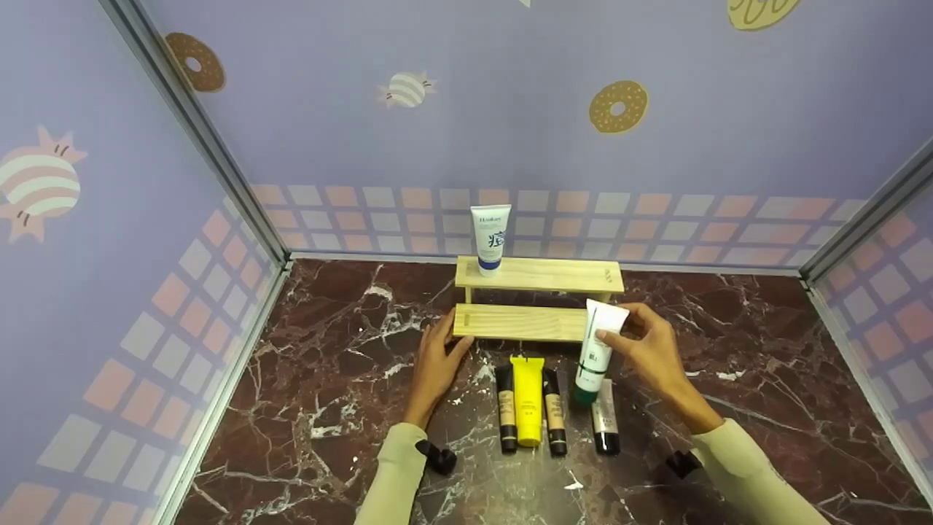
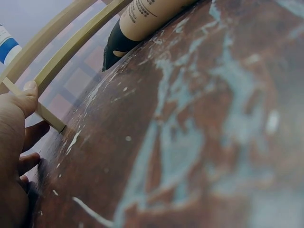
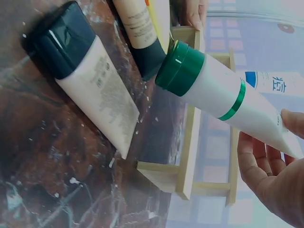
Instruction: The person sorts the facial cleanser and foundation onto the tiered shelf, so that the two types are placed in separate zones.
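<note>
My right hand point(image 1: 654, 355) holds a white tube with a green cap point(image 1: 599, 350), thumb in front and fingers behind its flat end. The cap points down, in front of the right part of a two-step wooden rack point(image 1: 514, 321). My left hand point(image 1: 436, 362) grips the rack's left end; in the left wrist view the thumb point(image 2: 29, 95) lies on the end of the step and the fingers are beside the leg. A white tube with a blue band point(image 1: 491, 237) stands upright on the upper step, towards the left.
Before the rack lie a yellow tube point(image 1: 528, 401), a black-and-beige tube point(image 1: 506, 408) on its left, another beige tube with a black cap point(image 1: 555, 412) on its right, and a pale tube with a black cap point(image 3: 102, 85) further right. Patterned walls enclose the marbled tabletop point(image 1: 328, 408).
</note>
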Available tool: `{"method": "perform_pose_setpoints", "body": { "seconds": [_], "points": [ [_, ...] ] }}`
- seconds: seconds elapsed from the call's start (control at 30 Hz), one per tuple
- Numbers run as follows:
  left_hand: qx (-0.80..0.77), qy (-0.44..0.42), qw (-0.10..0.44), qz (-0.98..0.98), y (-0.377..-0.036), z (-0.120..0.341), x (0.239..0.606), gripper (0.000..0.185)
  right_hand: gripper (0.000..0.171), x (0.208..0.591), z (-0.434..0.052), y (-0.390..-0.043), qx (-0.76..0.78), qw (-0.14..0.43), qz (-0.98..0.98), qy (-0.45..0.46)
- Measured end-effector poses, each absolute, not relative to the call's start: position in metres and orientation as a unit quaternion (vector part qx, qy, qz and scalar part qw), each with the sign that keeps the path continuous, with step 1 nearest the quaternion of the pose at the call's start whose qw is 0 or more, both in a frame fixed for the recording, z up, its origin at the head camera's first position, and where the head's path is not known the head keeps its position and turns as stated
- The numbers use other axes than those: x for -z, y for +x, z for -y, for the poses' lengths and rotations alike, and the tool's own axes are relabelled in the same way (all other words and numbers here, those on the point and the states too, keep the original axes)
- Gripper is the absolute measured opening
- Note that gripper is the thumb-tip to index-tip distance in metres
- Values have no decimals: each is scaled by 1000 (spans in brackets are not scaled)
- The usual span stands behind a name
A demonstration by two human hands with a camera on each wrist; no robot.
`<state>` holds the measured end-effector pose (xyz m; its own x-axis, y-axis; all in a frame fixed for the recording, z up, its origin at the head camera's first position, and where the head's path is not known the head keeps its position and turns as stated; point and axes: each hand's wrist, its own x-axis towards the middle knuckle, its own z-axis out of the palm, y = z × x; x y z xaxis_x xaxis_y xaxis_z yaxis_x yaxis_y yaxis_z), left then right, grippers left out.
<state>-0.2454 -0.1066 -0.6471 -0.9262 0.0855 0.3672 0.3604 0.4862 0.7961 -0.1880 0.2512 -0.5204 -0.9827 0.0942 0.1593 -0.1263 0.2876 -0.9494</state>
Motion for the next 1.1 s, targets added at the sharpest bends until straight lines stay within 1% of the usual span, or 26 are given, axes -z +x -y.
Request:
{"method": "perform_pose_setpoints", "body": {
  "seconds": [0.5,0.6,0.8,1.1],
  "points": [
    [487,-126,143,852,-246,106,648,69,41,498,-266,-210,-606,128,785,14],
    [489,-125,145,851,-247,106,649,70,42,494,-267,-213,-607,129,784,15],
    [489,-126,145,851,-247,106,648,69,40,483,-266,-222,-616,149,773,20],
    [488,-128,139,852,-247,106,648,70,42,469,-266,-233,-622,145,769,17]
  ]
}}
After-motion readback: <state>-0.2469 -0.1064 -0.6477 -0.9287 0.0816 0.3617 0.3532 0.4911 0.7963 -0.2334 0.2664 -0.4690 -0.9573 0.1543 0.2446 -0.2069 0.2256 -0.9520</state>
